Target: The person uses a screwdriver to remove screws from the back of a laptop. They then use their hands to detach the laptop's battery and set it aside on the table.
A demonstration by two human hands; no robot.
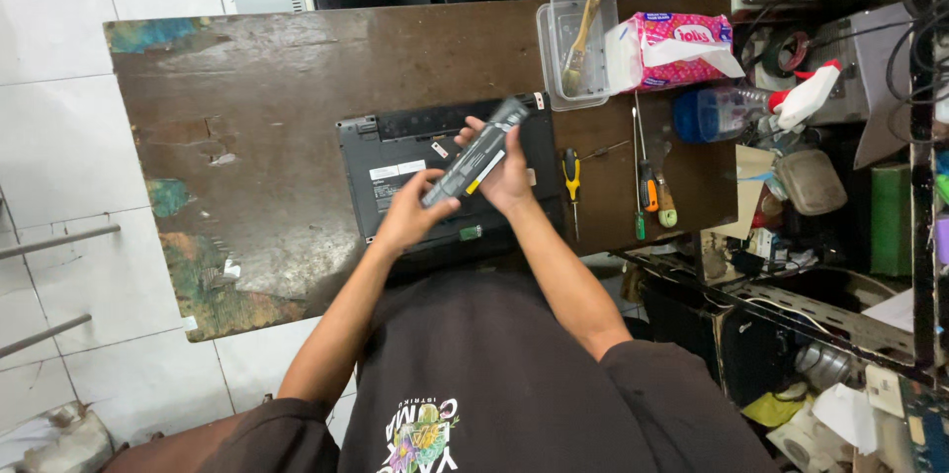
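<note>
1. Nearest the camera, above the person's dark shirt, both bare arms reach forward over the near edge of the desk (pixel 277 78).
2. The left hand (pixel 407 216) has its grip closed around the lower end of a long black laptop battery (pixel 474 153), fingers wrapped under it and thumb on top.
3. The right hand (pixel 504 172) has its grip pinching the middle and upper part of the same battery, fingers curled around its far side.
4. The battery is lifted clear, tilted on a diagonal, and hangs above the laptop (pixel 395 162) rather than sitting in it.
5. The laptop lies bottom side up on the desk just under the hands; the long slot along its far edge looks vacant, so by my reading the battery is already out of its bay, while the bottom cover looks to be on and unopened.
6. Just right of the laptop lie a yellow-handled screwdriver (pixel 570 176) and, a little further right, an orange-handled screwdriver (pixel 647 186) with other small tools; none is in hand, which suggests any screw work is not yet begun.
7. Further back stand a clear plastic tub (pixel 559 43) holding a brush (pixel 581 38), a pink tissue pack (pixel 672 48) and a blue spray bottle (pixel 736 109).
</note>
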